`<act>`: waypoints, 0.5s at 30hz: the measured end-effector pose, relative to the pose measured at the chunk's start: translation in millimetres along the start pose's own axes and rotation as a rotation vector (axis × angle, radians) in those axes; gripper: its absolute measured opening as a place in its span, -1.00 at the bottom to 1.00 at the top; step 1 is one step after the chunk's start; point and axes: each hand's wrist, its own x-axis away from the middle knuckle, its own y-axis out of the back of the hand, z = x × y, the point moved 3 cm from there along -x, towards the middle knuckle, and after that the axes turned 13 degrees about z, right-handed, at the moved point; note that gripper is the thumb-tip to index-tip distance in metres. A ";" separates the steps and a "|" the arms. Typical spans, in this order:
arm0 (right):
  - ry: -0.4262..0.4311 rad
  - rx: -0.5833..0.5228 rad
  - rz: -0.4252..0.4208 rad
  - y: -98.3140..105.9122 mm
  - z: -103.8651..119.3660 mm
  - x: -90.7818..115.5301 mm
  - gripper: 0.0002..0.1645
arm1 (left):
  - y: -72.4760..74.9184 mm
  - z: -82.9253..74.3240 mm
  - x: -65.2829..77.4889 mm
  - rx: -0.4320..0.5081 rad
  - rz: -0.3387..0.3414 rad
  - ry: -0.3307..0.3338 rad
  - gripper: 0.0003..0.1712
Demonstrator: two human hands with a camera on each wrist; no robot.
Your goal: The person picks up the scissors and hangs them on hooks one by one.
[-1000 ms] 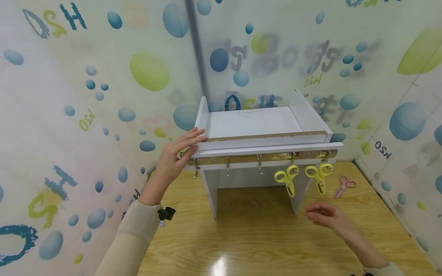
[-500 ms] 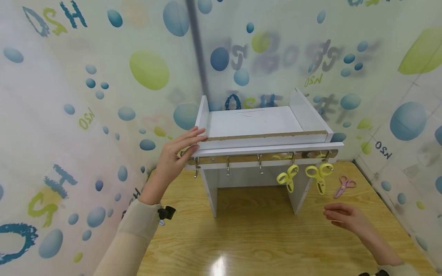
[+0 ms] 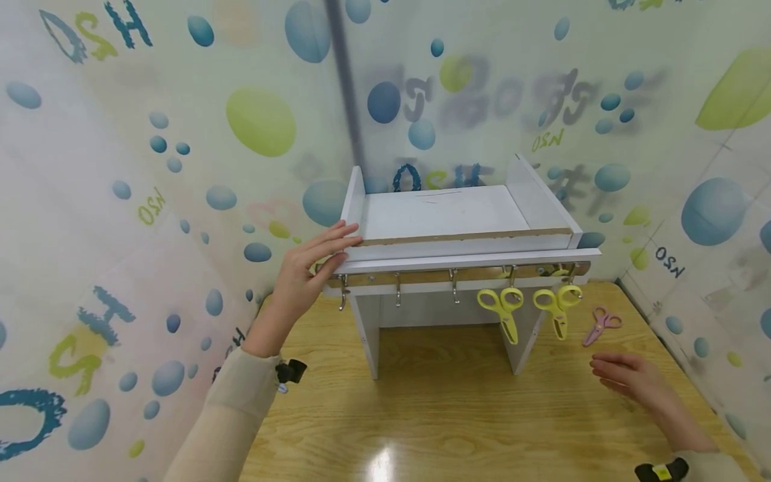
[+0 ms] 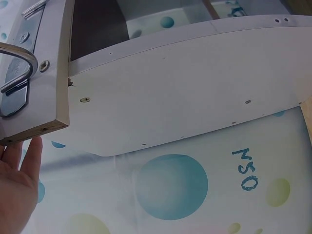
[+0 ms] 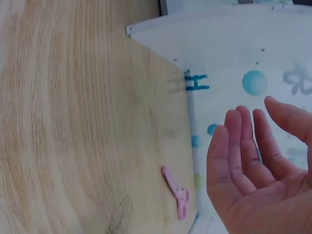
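Observation:
In the head view my left hand rests on the left front corner of a white shelf, fingers stretched over its edge. The left wrist view has those fingertips at the end of its hook board. Two pairs of yellow scissors, one further left and one at the right end, hang by their handles from the metal hooks. My right hand is held over the table with nothing in it, fingers loosely extended. Just beyond it lie pink scissors, also seen as pink scissors in the right wrist view.
Several metal hooks on the rail's left and middle bear nothing. The shelf stands on a wooden table, close to patterned walls behind and at both sides. Its right leg panel rises from the tabletop.
My right hand has moved right, away from the hanging scissors and toward the pink pair. The left of the two yellow pairs swings on its hook. My left hand keeps its place.

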 end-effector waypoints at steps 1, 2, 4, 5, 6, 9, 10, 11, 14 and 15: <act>-0.001 -0.018 -0.007 2.1 -1.1 -0.5 -0.74 | -0.1 0.0 -0.1 0.001 0.000 0.000 -0.57; -0.003 -0.035 -0.011 4.1 -2.5 -0.8 -0.74 | -0.1 0.0 -0.3 0.000 0.001 -0.001 -0.57; -0.005 -0.085 -0.017 7.7 -5.5 -1.6 -0.71 | -0.3 -0.1 -0.6 0.001 0.001 -0.001 -0.57; -0.007 -0.106 -0.020 9.3 -7.3 -2.0 -0.69 | -0.3 -0.1 -0.7 0.001 0.002 -0.001 -0.57; -0.010 -0.132 -0.029 11.2 -8.9 -2.4 -0.66 | -0.4 -0.3 -0.9 0.001 0.001 -0.002 -0.58; -0.010 -0.181 -0.039 16.8 -13.9 -3.9 -0.62 | -0.6 -0.5 -1.1 0.002 0.000 -0.003 -0.58; -0.012 -0.198 -0.044 19.1 -15.5 -4.7 -0.61 | -0.7 -0.5 -1.1 0.003 0.000 -0.003 -0.58; -0.012 -0.207 -0.046 21.6 -17.2 -5.4 -0.61 | -0.8 -0.5 -1.1 0.003 0.000 -0.003 -0.58; -0.014 -0.263 -0.048 29.7 -22.6 -7.8 -0.59 | -1.1 -0.4 -1.0 0.003 0.001 0.000 -0.58; -0.017 -0.288 -0.047 32.5 -24.3 -8.8 -0.58 | -1.3 -0.2 -0.9 0.002 0.001 0.000 -0.58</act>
